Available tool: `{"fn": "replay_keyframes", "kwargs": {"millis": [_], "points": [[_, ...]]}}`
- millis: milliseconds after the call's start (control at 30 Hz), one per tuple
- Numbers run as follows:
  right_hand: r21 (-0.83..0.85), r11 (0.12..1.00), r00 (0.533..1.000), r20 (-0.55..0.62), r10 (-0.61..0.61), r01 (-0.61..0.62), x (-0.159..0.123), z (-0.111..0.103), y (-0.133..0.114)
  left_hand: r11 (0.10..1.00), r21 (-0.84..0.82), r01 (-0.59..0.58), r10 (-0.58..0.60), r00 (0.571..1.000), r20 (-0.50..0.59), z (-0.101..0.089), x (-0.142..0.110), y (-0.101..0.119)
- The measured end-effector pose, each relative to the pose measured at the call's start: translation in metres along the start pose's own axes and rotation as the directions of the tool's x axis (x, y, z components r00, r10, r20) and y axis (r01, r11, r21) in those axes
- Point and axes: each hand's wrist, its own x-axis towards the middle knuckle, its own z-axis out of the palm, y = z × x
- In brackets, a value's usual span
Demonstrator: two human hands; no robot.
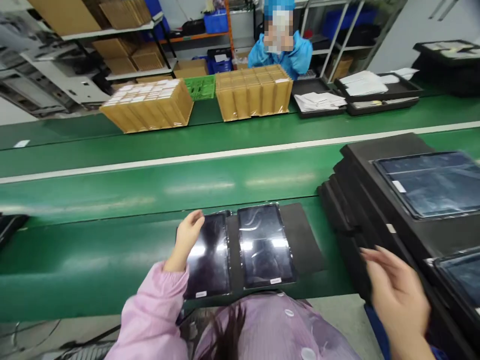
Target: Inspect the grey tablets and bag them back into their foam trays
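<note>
Two dark flat tablet-like screens lie side by side in front of me, each with a small white label near its lower edge. My left hand (190, 232) is over the upper left part of the left screen (210, 262); its fingers are curled together, and whatever they may hold is hidden. The right screen (265, 247) rests on a dark sheet (302, 240), its glossy surface showing bright reflections. My right hand (397, 290) is raised beside the stack of black trays (348, 215), fingers loosely bent and apart, with nothing seen in them.
More film-covered screens (438, 180) lie on the black stack at right. Beyond the green work surface (93, 260) stand divided cardboard boxes (255, 95), a green crate (200, 87) and black trays (322, 112) of white packets. A person in blue (300, 55) is across the line.
</note>
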Motion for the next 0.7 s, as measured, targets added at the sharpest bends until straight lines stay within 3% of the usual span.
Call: {"fn": "replay_keyframes", "kwargs": {"millis": [33,67,133,167,233,267,367,467,567,700], "points": [[0.011,0.988,0.982,0.113,-0.154,0.153,0.004,0.031,-0.007,0.999,0.029,0.035,-0.033,0.999,-0.041,-0.015,-0.014,-0.028],[0.018,0.957,0.928,0.238,-0.286,0.29,0.008,0.063,-0.015,0.997,0.049,0.062,-0.059,0.996,-0.068,-0.026,-0.028,-0.053],[0.025,0.859,0.775,0.419,-0.473,0.511,0.013,0.128,-0.037,0.993,0.089,0.082,-0.074,0.993,-0.09,-0.038,-0.055,-0.097],[0.012,0.804,0.696,0.493,-0.522,0.594,0.014,0.159,-0.049,0.991,0.115,0.067,-0.058,0.995,-0.081,-0.041,-0.065,-0.115],[-0.075,0.703,0.558,0.67,-0.49,0.707,0.016,0.216,-0.074,0.984,0.176,-0.004,0.008,1.0,-0.026,-0.042,-0.081,-0.145],[-0.082,0.684,0.528,0.704,-0.475,0.725,0.016,0.241,-0.085,0.978,0.202,-0.051,0.049,0.999,0.014,-0.042,-0.086,-0.156],[-0.112,0.665,0.489,0.769,-0.412,0.738,0.018,0.301,-0.104,0.955,0.242,-0.17,0.141,0.981,0.135,-0.045,-0.097,-0.179],[-0.174,0.67,0.497,0.804,-0.326,0.721,0.02,0.333,-0.103,0.893,0.317,-0.318,0.234,0.932,0.278,-0.053,-0.11,-0.183],[-0.205,0.682,0.516,0.806,-0.289,0.702,0.02,0.339,-0.094,0.749,0.411,-0.52,0.329,0.83,0.45,-0.06,-0.124,-0.175],[-0.196,0.712,0.553,0.773,-0.311,0.674,0.017,0.323,-0.092,0.527,0.459,-0.715,0.478,0.696,0.536,-0.063,-0.133,-0.165]]}}
